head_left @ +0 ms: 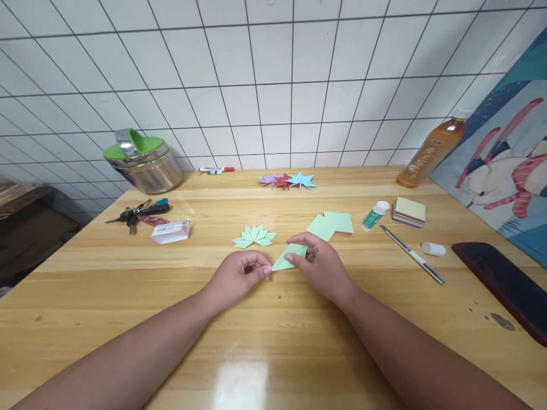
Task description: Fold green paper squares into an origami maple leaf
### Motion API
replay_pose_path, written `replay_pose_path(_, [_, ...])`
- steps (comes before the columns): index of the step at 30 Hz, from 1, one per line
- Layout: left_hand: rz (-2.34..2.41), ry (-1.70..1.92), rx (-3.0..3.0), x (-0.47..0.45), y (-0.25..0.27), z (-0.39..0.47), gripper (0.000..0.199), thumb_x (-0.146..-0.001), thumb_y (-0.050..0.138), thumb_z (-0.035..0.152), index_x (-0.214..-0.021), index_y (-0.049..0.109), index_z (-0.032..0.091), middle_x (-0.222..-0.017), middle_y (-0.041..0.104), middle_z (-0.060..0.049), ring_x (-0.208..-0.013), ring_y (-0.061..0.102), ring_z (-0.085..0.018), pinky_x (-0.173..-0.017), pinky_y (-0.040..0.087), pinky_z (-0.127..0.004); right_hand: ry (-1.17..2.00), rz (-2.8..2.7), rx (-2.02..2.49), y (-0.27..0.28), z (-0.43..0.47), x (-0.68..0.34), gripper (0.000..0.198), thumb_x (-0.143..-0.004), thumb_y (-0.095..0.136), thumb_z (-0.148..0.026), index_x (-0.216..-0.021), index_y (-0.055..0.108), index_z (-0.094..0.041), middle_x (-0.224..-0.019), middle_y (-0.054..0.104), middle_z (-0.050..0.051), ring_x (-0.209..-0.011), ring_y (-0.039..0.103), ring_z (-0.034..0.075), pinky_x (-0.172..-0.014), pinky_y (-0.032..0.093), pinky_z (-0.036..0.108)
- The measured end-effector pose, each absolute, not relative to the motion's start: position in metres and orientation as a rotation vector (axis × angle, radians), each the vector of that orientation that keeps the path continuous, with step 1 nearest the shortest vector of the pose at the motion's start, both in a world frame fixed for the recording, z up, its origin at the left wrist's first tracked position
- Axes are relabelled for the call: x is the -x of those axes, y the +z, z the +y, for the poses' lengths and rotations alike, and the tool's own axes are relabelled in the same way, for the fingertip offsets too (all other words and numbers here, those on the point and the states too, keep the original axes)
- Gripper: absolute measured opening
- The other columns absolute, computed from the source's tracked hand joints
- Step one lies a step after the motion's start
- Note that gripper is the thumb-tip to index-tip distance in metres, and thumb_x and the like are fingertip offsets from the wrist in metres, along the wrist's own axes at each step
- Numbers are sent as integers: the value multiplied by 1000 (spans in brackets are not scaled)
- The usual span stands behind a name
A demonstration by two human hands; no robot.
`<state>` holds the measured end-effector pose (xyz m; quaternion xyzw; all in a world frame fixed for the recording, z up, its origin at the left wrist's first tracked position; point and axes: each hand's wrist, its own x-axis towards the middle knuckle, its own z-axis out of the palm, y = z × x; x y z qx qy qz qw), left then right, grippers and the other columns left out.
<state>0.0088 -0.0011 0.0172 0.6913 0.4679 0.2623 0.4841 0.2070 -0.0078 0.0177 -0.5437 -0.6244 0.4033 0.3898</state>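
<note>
Over the smooth wooden table (277,339), your left hand (240,277) pinches the narrow tip of the pale-green kite-shaped folded paper (282,261); your right hand (321,265), set apart, grips the broad end. Align edges before pressing (evenly throughout). A pale-green spiky paper fan (255,236) sits just beyond; room opens toward you.

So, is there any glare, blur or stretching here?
Head view: white glare on the yellowish wooden table near the bottom; head view: dark lines on the white tile wall splay outward, likely lens stretch; head view: the pale green folded paper in the right fingers looks fairly sharp.
</note>
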Motion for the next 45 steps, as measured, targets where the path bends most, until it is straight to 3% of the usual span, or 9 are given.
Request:
replay_pose_path(5, [1018,606,-1731,-8,20,-5,28,-81,53,41,-91,63,16,-81,64,-4,-72,57,-16,-64,43,-26,1072,-1871,1296,21,-15,-207,57,-73,62,-24,-125,42,-31,-63,53,-6,-55,47,12,-55,37,24])
replay_pose_path(9, [1021,650,-1689,-12,15,-7,23,-78,58,37,-85,63,16,-74,63,-3,-67,56,-15,-62,44,-25,1041,-2081,1243,20,-20,-202,67,-72,63,-20,-132,36,-33,-65,54,-5,-61,50,13,-58,37,24])
replay_pose_path(15, [1101,808,-1496,-14,11,-4,22,-72,64,37,-79,60,16,-68,63,-1,-61,56,-13,-56,45,-24,1119,-1773,1267,16,-17,-200,57,-73,62,-28,-126,42,-28,-75,60,-2,-63,53,12,-61,43,25])
replay_pose_path(19, [1142,822,-1444,-14,13,-1,23,-70,65,37,-77,59,16,-66,62,0,-61,58,-13,-51,43,-21,1352,-1514,1306,15,-12,-199,22,-73,59,-33,-90,58,-19,-75,62,1,-64,55,13,-54,46,24])
replay_pose_path(22, [1125,821,-1476,-15,14,-2,22,-69,66,36,-76,59,16,-68,63,0,-62,58,-12,-54,45,-22,1408,-1457,1305,16,-11,-198,15,-73,59,-33,-75,57,-18,-69,59,0,-60,54,12,-49,46,22])
replay_pose_path(30, [1088,811,-1509,-13,11,-1,21,-73,64,34,-81,57,16,-70,61,0,-63,57,-12,-56,44,-22,1426,-1509,1266,9,-12,-199,16,-74,58,-31,-86,54,-21,-63,58,-4,-54,55,11,-54,47,24])
replay_pose_path(39, [991,848,-1459,-7,10,1,15,-74,64,28,-82,61,16,-73,62,0,-58,52,-9,-52,39,-20,1622,-1442,1111,10,-9,-206,21,-74,62,-33,-88,55,-20,-63,57,-3,-60,56,10,-58,47,23])
replay_pose_path(45, [942,871,-1477,-6,9,2,12,-74,65,26,-81,62,17,-76,64,-1,-65,56,-12,-59,42,-23,1641,-1395,1052,8,-7,-207,17,-73,63,-30,-84,58,-19,-61,58,-3,-59,56,9,-60,46,22])
